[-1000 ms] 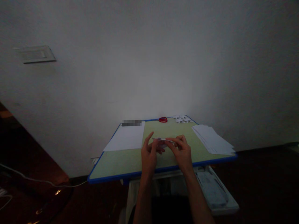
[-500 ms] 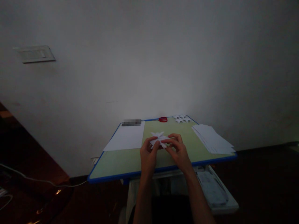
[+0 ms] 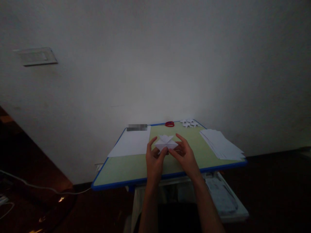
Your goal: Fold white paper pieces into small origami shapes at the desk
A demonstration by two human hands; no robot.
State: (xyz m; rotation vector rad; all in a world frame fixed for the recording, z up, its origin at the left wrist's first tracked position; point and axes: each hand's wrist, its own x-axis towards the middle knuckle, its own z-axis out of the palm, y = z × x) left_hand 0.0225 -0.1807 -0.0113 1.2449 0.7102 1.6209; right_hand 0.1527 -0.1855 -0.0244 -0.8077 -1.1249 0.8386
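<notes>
A folded white paper piece (image 3: 166,144) with pointed side corners and raised flaps at its top is held above the green table. My left hand (image 3: 155,158) grips its lower left part, thumb on the front face, index finger lifted away from the paper. From the other side my right hand (image 3: 186,157) holds the lower right part with its thumb near the bottom edge; its index finger also points up, off the paper. The other fingers are partly hidden behind the piece.
Blue edging borders the green table (image 3: 126,171). White paper (image 3: 132,144) lies left, beneath a dark blurred-out object (image 3: 136,127). Red-handled scissors (image 3: 169,124) and several folded paper pieces (image 3: 189,123) are at the back. A paper stack (image 3: 222,145) lies right, above an open drawer (image 3: 225,197).
The folded paper's spread flaps now lie closed into a flatter diamond-like shape. Both index fingers have lifted off it, and the right thumb has moved to its lower edge.
</notes>
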